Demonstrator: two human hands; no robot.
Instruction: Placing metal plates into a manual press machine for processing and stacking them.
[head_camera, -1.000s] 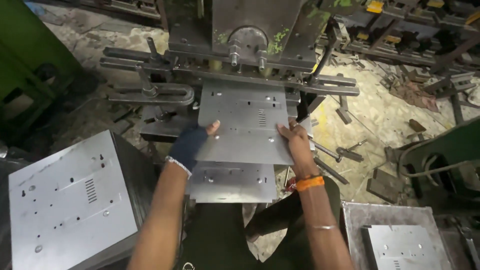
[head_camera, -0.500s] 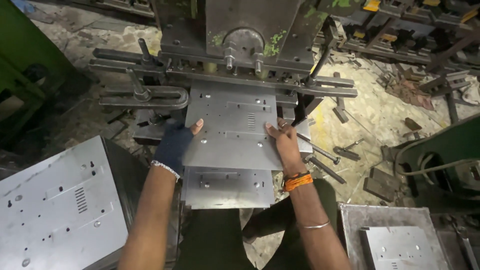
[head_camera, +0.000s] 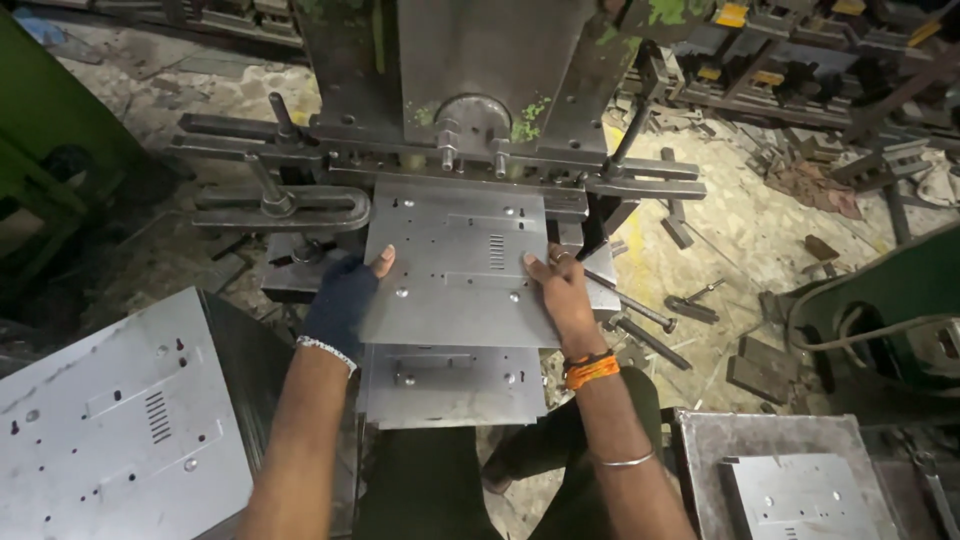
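The press machine stands at 12 o'clock. The metal sheet lies flat on its bed, pushed under the tool. The stack of sheets waits at 8 o'clock. The left hand, gloved, and the right hand press flat and open on the sheet's edges, steadying it without closing around it.

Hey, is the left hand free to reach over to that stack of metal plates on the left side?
Probably yes. The left hand rests at the edge of the sheet on the press, and the stack of plates lies just beside that forearm with nothing showing between them.
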